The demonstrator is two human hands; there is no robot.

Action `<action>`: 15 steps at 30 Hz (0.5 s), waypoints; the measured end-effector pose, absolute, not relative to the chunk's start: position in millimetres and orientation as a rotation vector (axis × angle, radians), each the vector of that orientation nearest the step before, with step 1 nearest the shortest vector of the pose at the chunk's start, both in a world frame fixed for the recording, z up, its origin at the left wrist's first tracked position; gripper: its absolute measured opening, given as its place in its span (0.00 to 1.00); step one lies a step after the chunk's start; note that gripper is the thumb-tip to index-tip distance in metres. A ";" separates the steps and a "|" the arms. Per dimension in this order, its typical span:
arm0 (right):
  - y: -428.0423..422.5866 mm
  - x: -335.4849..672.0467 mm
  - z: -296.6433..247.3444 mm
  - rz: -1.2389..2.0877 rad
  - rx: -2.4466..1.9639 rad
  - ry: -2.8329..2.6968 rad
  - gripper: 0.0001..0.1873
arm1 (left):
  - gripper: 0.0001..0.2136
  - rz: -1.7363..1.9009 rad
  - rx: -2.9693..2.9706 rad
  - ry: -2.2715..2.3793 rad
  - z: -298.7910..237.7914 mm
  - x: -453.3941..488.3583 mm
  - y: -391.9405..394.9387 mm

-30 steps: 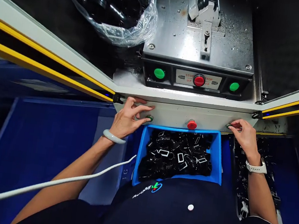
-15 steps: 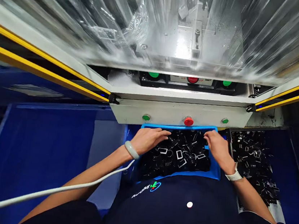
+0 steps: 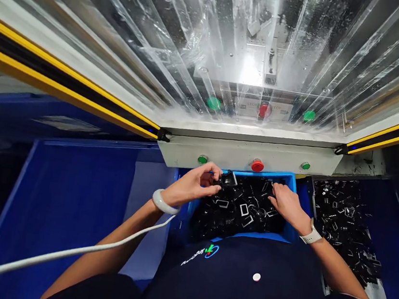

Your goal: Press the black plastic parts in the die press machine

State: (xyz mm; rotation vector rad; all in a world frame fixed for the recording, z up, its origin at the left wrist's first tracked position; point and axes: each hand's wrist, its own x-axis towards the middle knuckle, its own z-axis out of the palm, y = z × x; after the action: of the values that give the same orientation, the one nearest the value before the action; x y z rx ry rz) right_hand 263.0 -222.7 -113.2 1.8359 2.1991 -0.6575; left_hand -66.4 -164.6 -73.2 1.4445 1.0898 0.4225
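My left hand (image 3: 195, 183) is over the left side of a blue bin (image 3: 293, 183), thumb and fingers closed on a small black part (image 3: 228, 179) with a pale rectangular rim. My right hand (image 3: 287, 206) is low at the bin's right side, fingers curled down over the parts; whatever they hold, if anything, is hidden. Many similar glossy black parts (image 3: 246, 208) fill the bin, some with white rectangular outlines showing.
Ahead stands a machine with a transparent ribbed guard (image 3: 182, 50) and a white front panel (image 3: 228, 150) with a red button (image 3: 257, 165) and two green ones. More black parts (image 3: 343, 220) lie to the right. A white cable (image 3: 74, 253) runs beside my left forearm.
The transparent guard has come down over the machine's inner buttons. My left hand now holds a black part above the bin. My right hand has dipped slightly, its fingers nearer the parts.
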 end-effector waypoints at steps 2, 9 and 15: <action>-221.6 271.5 -101.7 -0.839 1.874 2.261 0.07 | 0.18 0.606 1.130 0.956 -70.0 -62.6 -161.7; -215.2 271.6 -60.6 -1.603 2.172 2.413 0.10 | 0.23 0.847 0.802 0.881 -77.1 -38.6 -156.4; -197.2 237.0 -31.5 -1.829 2.414 2.438 0.10 | 0.20 0.861 0.973 0.867 -79.6 -29.9 -152.9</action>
State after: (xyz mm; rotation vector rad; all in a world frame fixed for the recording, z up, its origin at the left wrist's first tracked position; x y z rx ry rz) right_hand 237.0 -197.2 -31.5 2.4140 2.4381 -1.8287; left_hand -29.9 -152.9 -79.6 0.9730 0.8672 0.8612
